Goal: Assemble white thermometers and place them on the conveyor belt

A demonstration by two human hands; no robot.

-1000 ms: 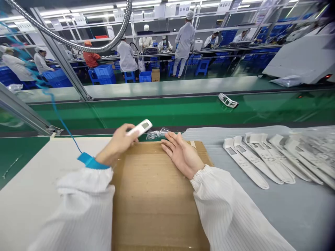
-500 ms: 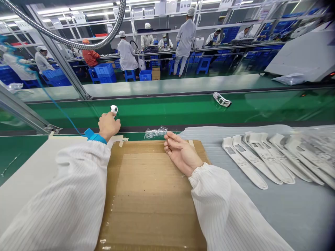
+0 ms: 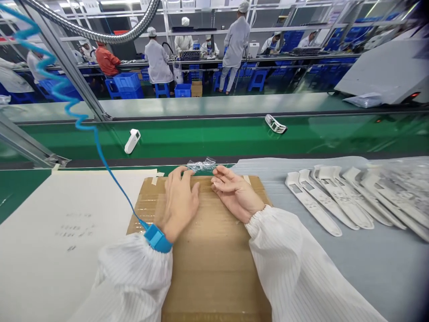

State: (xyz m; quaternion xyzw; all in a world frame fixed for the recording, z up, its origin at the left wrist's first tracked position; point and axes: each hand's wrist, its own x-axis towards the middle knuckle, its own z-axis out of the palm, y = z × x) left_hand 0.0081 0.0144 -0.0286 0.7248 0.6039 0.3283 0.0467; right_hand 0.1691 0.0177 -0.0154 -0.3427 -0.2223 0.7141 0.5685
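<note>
I have my left hand [image 3: 181, 199] over the far part of the cardboard [image 3: 216, 259] mid-frame, fingers slightly bent and thumb spread wide of them. My right hand [image 3: 236, 192], just right of centre, is loosely curled; from here I cannot tell whether its fingertips meet. Crumpled clear plastic [image 3: 202, 165] lies just beyond both hands. A white remote [image 3: 132, 141] rests on the green belt [image 3: 201, 141], upper left of the frame. White covers [image 3: 313, 203] overlap at the right, and a blue strap [image 3: 157, 239] rings my left wrist.
</note>
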